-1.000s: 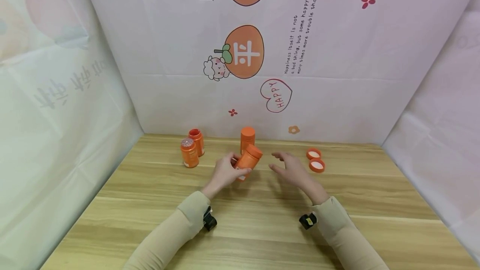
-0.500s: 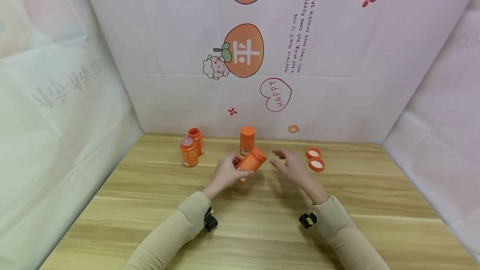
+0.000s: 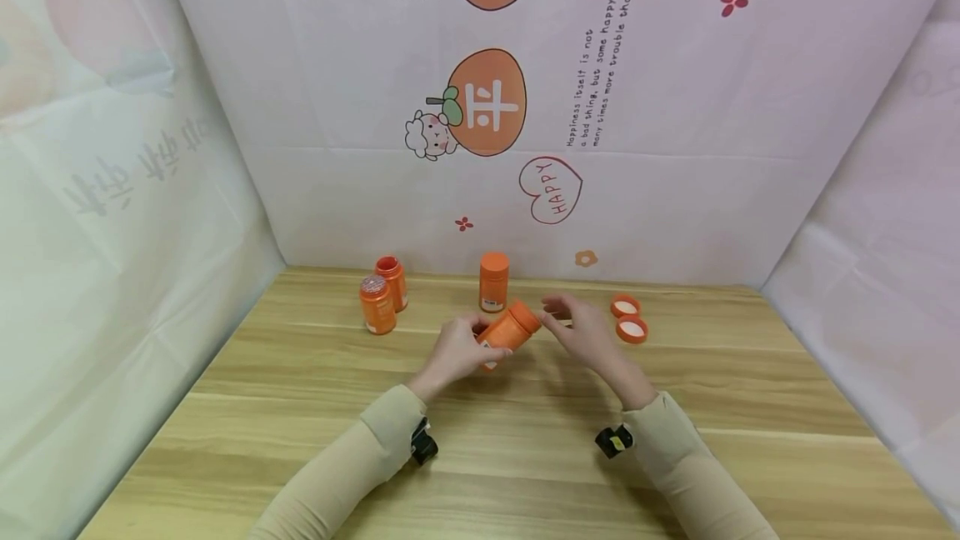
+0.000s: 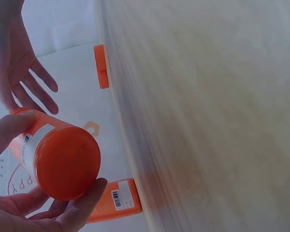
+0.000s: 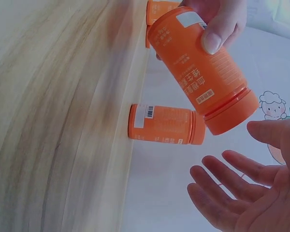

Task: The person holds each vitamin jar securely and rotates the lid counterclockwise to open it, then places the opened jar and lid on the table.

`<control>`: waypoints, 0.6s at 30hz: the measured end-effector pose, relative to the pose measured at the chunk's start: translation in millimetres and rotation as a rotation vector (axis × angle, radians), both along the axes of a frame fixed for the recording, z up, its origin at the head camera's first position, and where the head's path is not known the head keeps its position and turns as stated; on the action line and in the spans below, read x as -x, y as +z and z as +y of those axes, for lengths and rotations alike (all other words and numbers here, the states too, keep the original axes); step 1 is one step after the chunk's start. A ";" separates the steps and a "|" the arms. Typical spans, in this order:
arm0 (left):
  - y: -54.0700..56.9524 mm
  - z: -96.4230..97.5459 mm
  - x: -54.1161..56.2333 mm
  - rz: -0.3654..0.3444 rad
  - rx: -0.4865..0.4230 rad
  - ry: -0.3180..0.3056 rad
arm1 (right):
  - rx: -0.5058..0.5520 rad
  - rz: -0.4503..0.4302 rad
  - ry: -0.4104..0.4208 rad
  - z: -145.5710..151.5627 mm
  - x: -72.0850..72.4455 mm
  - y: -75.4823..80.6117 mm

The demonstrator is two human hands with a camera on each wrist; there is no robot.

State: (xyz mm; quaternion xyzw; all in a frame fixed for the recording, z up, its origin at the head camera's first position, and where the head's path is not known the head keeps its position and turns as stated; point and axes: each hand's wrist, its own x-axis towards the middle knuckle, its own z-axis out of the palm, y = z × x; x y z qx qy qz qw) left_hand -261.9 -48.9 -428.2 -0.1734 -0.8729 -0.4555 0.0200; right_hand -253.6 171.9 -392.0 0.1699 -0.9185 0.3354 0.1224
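Observation:
My left hand (image 3: pixel 457 350) grips an orange pill bottle (image 3: pixel 508 333) by its lower body, thumb on one side and fingers on the other. The bottle, its orange cap (image 5: pixel 232 113) on, is held above the table and tilted toward the right. The right hand (image 3: pixel 581 330) reaches up to that cap with thumb and fingers spread, and in the right wrist view (image 5: pixel 251 179) a gap shows between them and it. Behind the held bottle a second capped bottle (image 3: pixel 493 283) stands upright. The left wrist view shows the held bottle's round base (image 4: pixel 68 163) facing the camera.
At the back left, two uncapped orange bottles stand close together, the nearer one (image 3: pixel 377 307) with a patterned top and the farther one (image 3: pixel 393 280) open-mouthed. Two orange caps (image 3: pixel 632 328) lie at the right, white insides up. A printed white sheet (image 3: pixel 675 190) rises behind the wooden table (image 3: pixel 525 473).
My left hand has brought the bottle slightly right and nearer, tipping it further over. The right hand stays almost in place, and its fingers are now closer to the cap.

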 end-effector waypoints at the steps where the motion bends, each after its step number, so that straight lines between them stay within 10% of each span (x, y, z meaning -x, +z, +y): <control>1: -0.3 0.6 -0.2 0.003 0.005 -0.003 | 0.003 -0.001 -0.001 -0.4 -0.2 0.1; 18: 2.7 6.5 -8.1 0.011 0.031 -0.033 | 0.039 -0.084 0.023 -9.5 -3.7 0.6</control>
